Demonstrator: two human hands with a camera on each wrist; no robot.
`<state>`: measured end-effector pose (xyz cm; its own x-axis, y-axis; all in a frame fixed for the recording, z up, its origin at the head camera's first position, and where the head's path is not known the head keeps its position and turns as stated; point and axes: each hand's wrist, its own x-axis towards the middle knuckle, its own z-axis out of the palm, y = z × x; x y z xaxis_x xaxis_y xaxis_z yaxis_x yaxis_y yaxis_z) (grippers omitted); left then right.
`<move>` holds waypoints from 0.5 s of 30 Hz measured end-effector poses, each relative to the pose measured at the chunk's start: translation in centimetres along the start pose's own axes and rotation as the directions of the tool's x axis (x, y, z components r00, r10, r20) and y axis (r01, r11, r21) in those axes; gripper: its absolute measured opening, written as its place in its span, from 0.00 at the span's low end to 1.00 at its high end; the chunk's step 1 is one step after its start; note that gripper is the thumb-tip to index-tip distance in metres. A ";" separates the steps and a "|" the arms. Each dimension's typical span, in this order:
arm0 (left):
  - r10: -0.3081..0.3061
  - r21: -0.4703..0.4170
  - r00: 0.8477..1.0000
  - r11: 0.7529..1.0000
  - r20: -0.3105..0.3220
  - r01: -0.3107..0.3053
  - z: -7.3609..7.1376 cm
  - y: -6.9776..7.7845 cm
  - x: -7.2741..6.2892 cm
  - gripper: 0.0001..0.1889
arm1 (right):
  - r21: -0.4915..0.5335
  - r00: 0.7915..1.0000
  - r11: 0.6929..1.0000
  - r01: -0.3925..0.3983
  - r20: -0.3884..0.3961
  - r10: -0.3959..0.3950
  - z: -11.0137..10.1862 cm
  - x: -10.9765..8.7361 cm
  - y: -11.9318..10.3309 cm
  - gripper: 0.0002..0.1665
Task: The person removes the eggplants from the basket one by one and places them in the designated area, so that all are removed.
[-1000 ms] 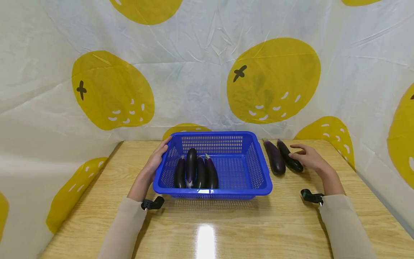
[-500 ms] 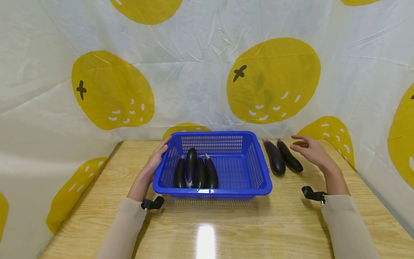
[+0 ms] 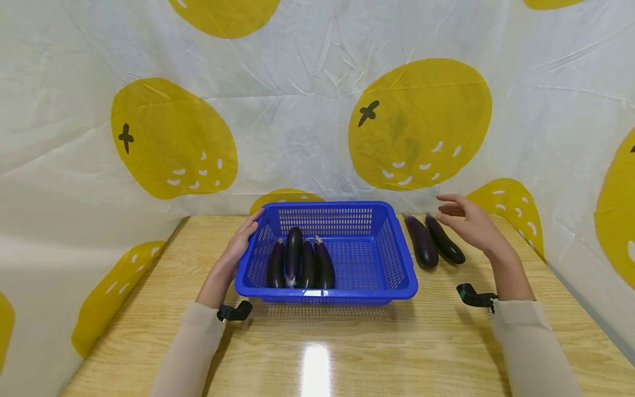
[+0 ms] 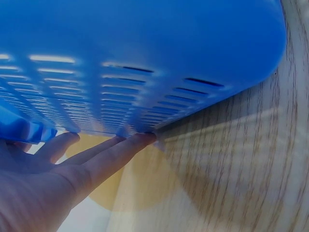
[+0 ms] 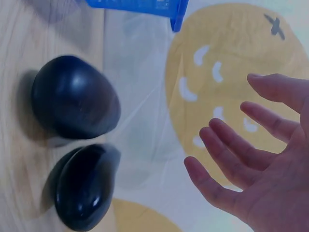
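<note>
A blue plastic basket [image 3: 374, 295] with slotted walls stands on the table, several dark eggplants [image 3: 324, 264] lying side by side in its left half. My left hand [image 3: 240, 242] rests along the basket's left side; in the left wrist view its nearly straight fingers [image 4: 113, 157] touch the slotted outer wall. To the basket's right lie two more eggplants, a thicker one [image 3: 423, 242] and a slimmer one [image 3: 446, 241]. My right hand [image 3: 468, 223] hovers by the slimmer one's far end, fingers spread and loosely bent, holding nothing. Both eggplants show end-on in the right wrist view, apart from the hand.
The wooden table [image 3: 268, 353] ends at a white cloth backdrop [image 3: 292, 138] printed with big yellow fruit, which also hangs at both sides. Black wrist cameras [image 3: 235, 311] sit on both wrists.
My right hand has lifted off the slimmer eggplant and moved up and away toward the backdrop, its fingers empty. The left hand, basket and eggplants have stayed put.
</note>
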<state>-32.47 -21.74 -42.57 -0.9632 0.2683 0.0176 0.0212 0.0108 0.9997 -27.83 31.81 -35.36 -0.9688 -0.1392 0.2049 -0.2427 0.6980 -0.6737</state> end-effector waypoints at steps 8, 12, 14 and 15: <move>0.011 -0.020 1.000 1.000 0.017 -0.011 -0.1 -0.2 0.2 0.28 | -0.014 0.997 0.997 0.072 -0.008 -0.072 0.3 -0.2 -2.3 0.35; 0.001 -0.023 1.000 1.000 0.015 0.000 -0.2 -0.2 0.2 0.27 | -0.011 0.996 0.996 0.094 -0.003 -0.094 0.7 -0.3 -3.4 0.35; -0.004 -0.020 1.000 1.000 0.015 0.004 -0.2 -0.3 0.2 0.27 | -0.008 0.994 0.994 0.105 -0.003 -0.105 1.0 -0.3 -3.9 0.34; -0.005 -0.019 1.000 1.000 0.014 0.005 0.0 -0.2 0.1 0.27 | -0.009 0.994 0.994 0.111 -0.002 -0.111 1.1 -0.3 -4.1 0.34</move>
<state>-32.60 -21.75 -42.77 -0.9595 0.2814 0.0124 0.0112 -0.0059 0.9999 -26.59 28.21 -33.49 -0.9358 -0.2141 0.2802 -0.3483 0.6843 -0.6407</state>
